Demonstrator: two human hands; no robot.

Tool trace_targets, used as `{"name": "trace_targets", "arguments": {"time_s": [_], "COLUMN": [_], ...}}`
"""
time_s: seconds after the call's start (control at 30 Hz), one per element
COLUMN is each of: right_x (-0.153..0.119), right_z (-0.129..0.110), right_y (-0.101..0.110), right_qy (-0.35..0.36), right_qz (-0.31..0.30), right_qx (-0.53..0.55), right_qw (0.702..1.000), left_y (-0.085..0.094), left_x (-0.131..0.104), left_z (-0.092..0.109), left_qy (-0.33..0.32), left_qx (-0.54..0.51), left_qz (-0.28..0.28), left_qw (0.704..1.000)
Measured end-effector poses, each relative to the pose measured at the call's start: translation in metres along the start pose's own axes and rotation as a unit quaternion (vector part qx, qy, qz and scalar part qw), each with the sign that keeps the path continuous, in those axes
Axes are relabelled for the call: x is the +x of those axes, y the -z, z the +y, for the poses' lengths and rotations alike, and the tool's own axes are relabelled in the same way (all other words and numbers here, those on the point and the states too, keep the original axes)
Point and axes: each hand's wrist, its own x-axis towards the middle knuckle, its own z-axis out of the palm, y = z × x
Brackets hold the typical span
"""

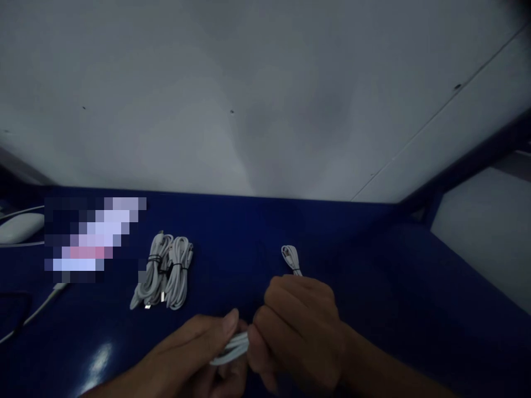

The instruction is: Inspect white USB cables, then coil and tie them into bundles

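A coiled white cable is between my two hands near the front of the blue table. My left hand is closed round the coil, its thumb on top. Pressed against the other end of the coil, my right hand is closed with curled fingers; its fingertips are partly hidden. Just beyond the right hand lies another white cable bundle with a dark tie, its near part covered by the hand. To the left, several tied white cable bundles lie close together, with metal plug ends showing.
A blurred-out bright rectangular object lies at the left, with a white cord running from its near end. At the far left is a white rounded object. A pale wall rises behind the blue table.
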Motion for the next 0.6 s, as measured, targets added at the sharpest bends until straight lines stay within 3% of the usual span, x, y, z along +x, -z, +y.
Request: {"name": "trace_targets", "arguments": {"time_s": [0.1,0.17,0.33,0.47,0.6], "right_x": [-0.002,-0.005,-0.008,-0.003,0.0], "right_z": [0.002,0.002,0.002,0.003,0.006], "right_y": [0.001,0.0,-0.002,-0.004,-0.005], "right_qy": [0.007,0.017,0.005,-0.056,-0.099], "right_qz": [0.026,-0.012,-0.009,-0.021,-0.058], "right_qx": [-0.005,0.009,0.027,0.018,-0.009], "right_qw": [1.0,1.0,1.0,0.998,0.993], "left_y": [0.011,0.016,0.013,0.008,0.015], "left_x": [-0.007,-0.01,-0.014,-0.011,-0.003], "left_z": [-0.01,-0.014,-0.004,0.004,-0.001], "left_qy": [0.016,0.023,0.059,0.044,-0.025], "left_qx": [0.011,0.017,0.058,0.041,0.078], "left_qz": [-0.003,0.011,0.034,0.015,0.014], "left_qw": [1.0,1.0,0.996,0.998,0.997]}}
